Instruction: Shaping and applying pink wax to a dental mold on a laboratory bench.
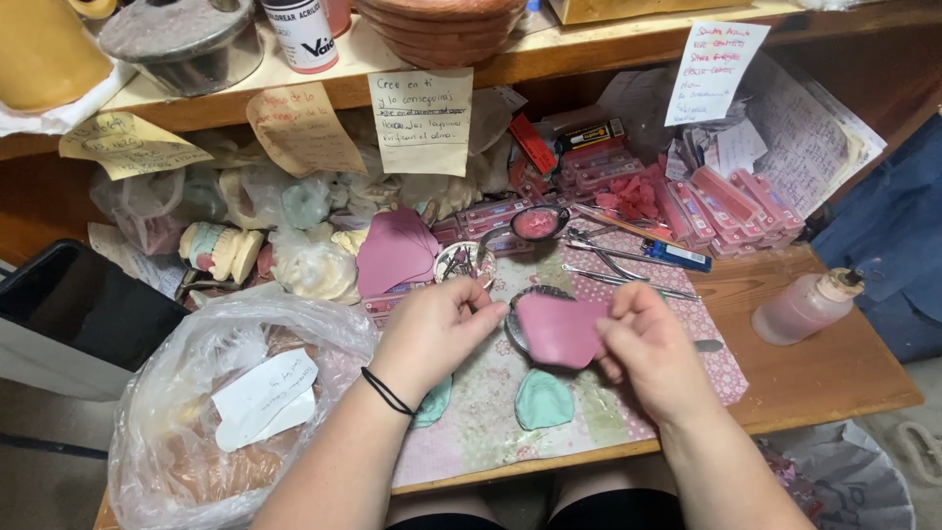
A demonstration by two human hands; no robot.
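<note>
My right hand (648,348) pinches a soft pink wax sheet (559,329) and holds it just above the patterned mat (491,432). My left hand (437,329) hovers at the sheet's left edge, fingers curled close to it, with a black band on the wrist. Under the sheet lies a small dark dish (535,294), partly hidden. Two pale green dental casts rest on the mat: one (543,399) below the sheet, another (433,402) half hidden under my left wrist.
A clear plastic bag (216,412) with a paper slip fills the left front. Further pink wax sheets (392,250), metal tools (628,265), boxes of pink strips (726,201) and a squeeze bottle (805,304) surround the mat. Plaster casts (221,250) sit under the note-hung shelf.
</note>
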